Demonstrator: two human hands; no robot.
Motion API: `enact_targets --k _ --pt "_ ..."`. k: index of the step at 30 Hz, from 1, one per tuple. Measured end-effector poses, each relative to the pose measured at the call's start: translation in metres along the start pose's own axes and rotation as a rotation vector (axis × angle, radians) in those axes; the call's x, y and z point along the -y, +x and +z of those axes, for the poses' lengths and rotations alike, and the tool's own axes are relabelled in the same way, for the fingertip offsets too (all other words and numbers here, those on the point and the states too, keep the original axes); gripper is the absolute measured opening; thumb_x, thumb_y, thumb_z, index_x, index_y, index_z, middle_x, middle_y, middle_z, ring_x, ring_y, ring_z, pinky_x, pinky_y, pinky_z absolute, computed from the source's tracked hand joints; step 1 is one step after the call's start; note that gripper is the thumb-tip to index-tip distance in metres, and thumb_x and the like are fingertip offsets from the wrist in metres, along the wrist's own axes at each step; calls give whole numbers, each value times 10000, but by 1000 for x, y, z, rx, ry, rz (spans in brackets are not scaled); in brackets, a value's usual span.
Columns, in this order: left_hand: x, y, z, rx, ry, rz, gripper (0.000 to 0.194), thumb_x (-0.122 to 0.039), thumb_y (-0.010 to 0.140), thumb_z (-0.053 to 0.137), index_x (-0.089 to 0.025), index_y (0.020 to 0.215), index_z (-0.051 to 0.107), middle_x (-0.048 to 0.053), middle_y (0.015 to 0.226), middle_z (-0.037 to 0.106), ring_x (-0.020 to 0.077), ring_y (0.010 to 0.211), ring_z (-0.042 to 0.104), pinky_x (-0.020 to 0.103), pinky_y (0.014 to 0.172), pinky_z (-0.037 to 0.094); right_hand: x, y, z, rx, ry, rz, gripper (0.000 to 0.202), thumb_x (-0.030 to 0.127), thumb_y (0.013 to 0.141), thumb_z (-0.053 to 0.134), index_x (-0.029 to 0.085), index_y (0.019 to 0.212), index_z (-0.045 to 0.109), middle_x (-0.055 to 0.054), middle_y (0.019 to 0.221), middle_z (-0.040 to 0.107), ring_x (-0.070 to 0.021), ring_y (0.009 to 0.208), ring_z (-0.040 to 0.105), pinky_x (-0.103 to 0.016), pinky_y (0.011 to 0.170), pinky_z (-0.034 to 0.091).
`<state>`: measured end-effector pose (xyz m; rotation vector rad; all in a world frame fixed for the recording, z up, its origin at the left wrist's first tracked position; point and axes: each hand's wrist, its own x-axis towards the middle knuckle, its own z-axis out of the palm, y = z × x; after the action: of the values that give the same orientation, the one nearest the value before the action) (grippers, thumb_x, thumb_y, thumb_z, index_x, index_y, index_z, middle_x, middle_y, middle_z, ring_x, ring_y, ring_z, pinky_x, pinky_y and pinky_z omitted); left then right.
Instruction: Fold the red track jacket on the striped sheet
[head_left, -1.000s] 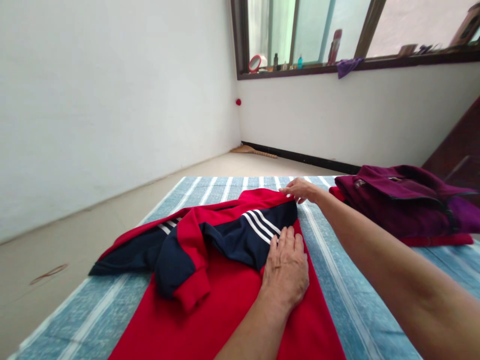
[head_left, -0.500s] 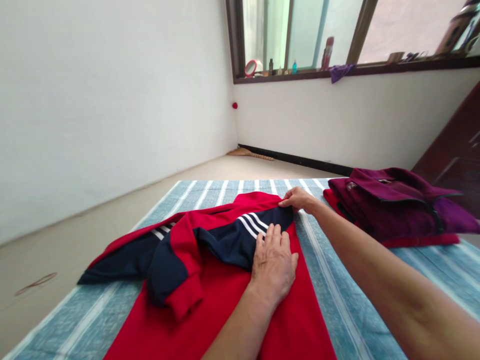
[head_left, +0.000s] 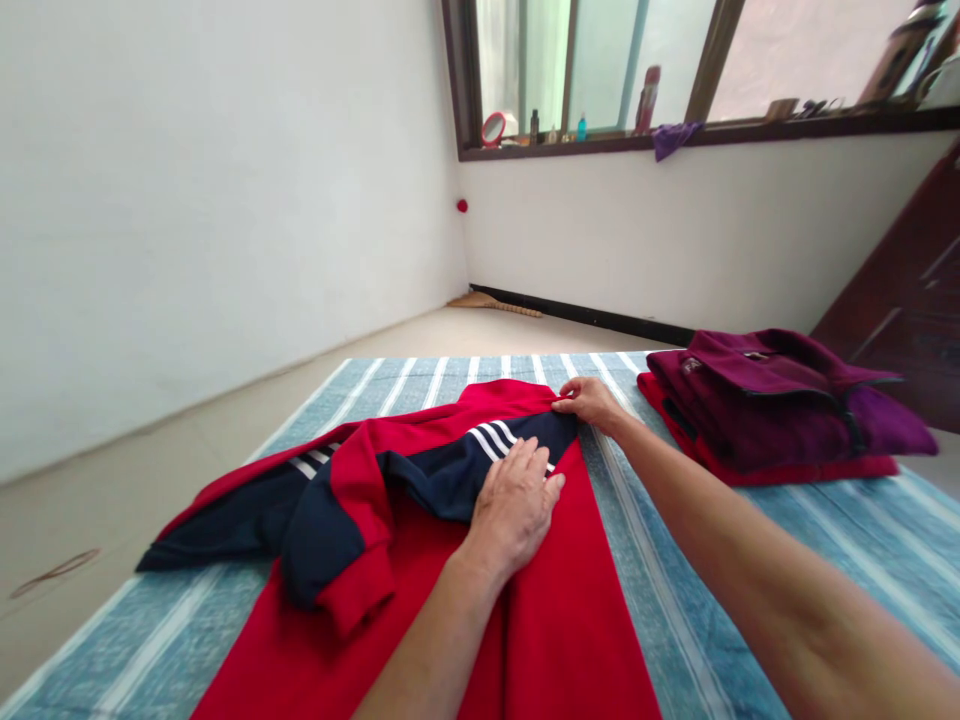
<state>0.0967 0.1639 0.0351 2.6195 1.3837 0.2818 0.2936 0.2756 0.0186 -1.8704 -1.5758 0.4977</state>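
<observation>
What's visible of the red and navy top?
The red and navy top looks like soft knit, with white stripes on navy panels. It lies partly folded, with creases, on the striped cloth; its near end runs out of frame. One sleeve crosses the body, its red cuff towards the camera; another navy section stretches out left. The left hand lies on it beside white stripes; the right hand pinches its far right corner.
</observation>
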Motion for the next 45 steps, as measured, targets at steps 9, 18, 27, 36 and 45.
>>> enact_targets --k 9,18,27,36,45 --pt "4 -3 15 -14 101 56 497 -428 910 418 -204 1353 437 127 1461 371 271 1382 246 521 1089 222 32 -75 16 -84 -226 -296 238 282 911 432 227 1094 574 -69 1193 563 -193 1098 514 -265 925 369" --pt "13 2 6 10 12 97 432 -397 916 423 -183 1285 494 111 1430 425 251 1353 314 492 1084 253 16 -87 25 32 -389 -393 370 301 947 355 143 1248 499 -138 1386 424 -222 1245 426 -332 1025 314" --pt "28 10 2 -100 -306 42 293 -189 862 427 -182 1066 636 55 1203 630 160 1125 564 279 1016 388 11 -113 18 183 -257 -296 604 532 909 361 144 1369 410 -145 1487 288 -272 1386 185 -464 1090 140" --pt "35 21 -32 -20 -172 16 279 -138 823 440 -173 992 660 40 1024 705 165 953 641 246 873 461 11 -85 -12 -220 127 -71 507 407 942 194 175 830 630 -54 793 656 -197 769 599 -289 703 427" --pt "45 28 -43 -17 88 -62 244 -153 828 478 -172 1027 617 89 1070 666 210 1040 604 296 917 439 2 -74 11 -385 249 -25 310 217 832 387 165 969 661 -57 921 701 -185 867 637 -273 771 459"
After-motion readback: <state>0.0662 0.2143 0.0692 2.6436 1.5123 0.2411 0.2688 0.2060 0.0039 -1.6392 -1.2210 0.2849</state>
